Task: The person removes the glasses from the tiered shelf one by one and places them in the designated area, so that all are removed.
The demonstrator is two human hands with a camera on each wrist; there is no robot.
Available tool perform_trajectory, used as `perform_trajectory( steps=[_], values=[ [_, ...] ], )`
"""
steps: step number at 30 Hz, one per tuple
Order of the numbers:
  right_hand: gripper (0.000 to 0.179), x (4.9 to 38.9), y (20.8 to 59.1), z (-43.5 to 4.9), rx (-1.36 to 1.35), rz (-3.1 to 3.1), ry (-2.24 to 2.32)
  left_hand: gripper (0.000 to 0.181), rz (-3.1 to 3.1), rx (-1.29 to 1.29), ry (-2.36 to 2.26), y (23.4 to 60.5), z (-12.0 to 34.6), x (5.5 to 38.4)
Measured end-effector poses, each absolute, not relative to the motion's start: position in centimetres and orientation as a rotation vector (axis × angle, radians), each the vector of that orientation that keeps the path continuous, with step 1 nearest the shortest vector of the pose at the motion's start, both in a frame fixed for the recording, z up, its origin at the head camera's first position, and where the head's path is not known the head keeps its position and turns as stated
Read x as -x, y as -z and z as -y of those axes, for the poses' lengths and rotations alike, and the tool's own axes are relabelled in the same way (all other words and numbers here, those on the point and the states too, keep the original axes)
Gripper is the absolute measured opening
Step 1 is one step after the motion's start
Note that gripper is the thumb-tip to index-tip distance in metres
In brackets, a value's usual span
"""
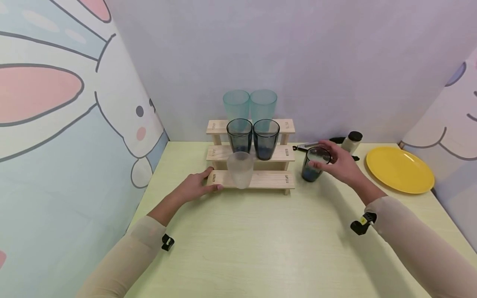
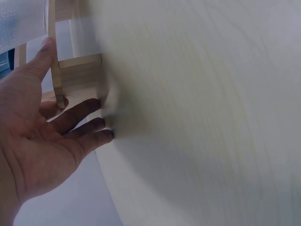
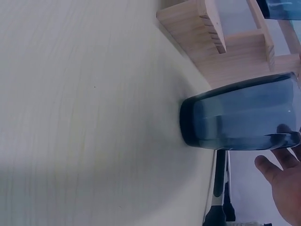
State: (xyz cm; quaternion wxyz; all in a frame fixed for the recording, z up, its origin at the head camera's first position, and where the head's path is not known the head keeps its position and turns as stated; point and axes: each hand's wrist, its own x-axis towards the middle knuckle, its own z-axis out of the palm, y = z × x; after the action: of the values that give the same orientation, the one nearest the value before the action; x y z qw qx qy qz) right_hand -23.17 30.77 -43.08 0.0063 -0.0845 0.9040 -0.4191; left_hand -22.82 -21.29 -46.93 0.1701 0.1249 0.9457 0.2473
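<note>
Head view: right fingers (image 1: 329,145) seemingly grip a dark glass (image 1: 310,171).

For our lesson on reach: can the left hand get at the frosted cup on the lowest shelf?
Probably yes: the left hand holds the lowest shelf, with nothing visible between it and the frosted cup.

Teal cups (image 1: 236,101): lower parts behind dark cups (image 1: 240,136). Utensils (image 1: 307,145): partly covered by right hand (image 1: 338,162). Frosted cup (image 2: 22,21): cut off by left wrist view's edge.

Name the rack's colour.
Pale beige wood; the rack shows best in the head view.
</note>
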Motion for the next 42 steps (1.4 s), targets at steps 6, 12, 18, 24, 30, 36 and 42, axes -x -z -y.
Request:
perform_trajectory(
  steps=[6, 12, 18, 24, 30, 36, 42],
  values=[
    [0.088, 23.1, 41.6, -30.5, 0.293, -2.796, 1.349, 0.106, -2.684, -0.342, -0.714, 47.1, 21.4, 22.8],
    [0.087, 22.8, 41.0, -30.1, 0.329, -2.803, 1.339, 0.108, -2.671, -0.322, -0.711, 47.4, 21.5, 22.8],
    [0.086, 22.6, 40.3, -28.8, 0.359, -2.809, 1.372, 0.108, -2.672, -0.316, -0.715, 47.4, 21.5, 22.8],
    [0.084, 21.9, 40.0, -26.7, 0.406, -2.800, 1.396, 0.108, -2.680, -0.323, -0.708, 47.5, 21.4, 22.8],
    [0.085, 21.4, 40.2, -24.4, 0.506, -2.768, 1.391, 0.107, -2.688, -0.329, -0.719, 47.4, 21.4, 22.7],
    [0.085, 21.1, 40.8, -22.2, 0.601, -2.712, 1.405, 0.107, -2.688, -0.339, -0.720, 47.2, 21.3, 22.7],
    [0.083, 20.8, 41.4, -19.9, 0.633, -2.632, 1.469, 0.105, -2.703, -0.363, -0.732, 47.3, 21.4, 22.8]
  ],
)
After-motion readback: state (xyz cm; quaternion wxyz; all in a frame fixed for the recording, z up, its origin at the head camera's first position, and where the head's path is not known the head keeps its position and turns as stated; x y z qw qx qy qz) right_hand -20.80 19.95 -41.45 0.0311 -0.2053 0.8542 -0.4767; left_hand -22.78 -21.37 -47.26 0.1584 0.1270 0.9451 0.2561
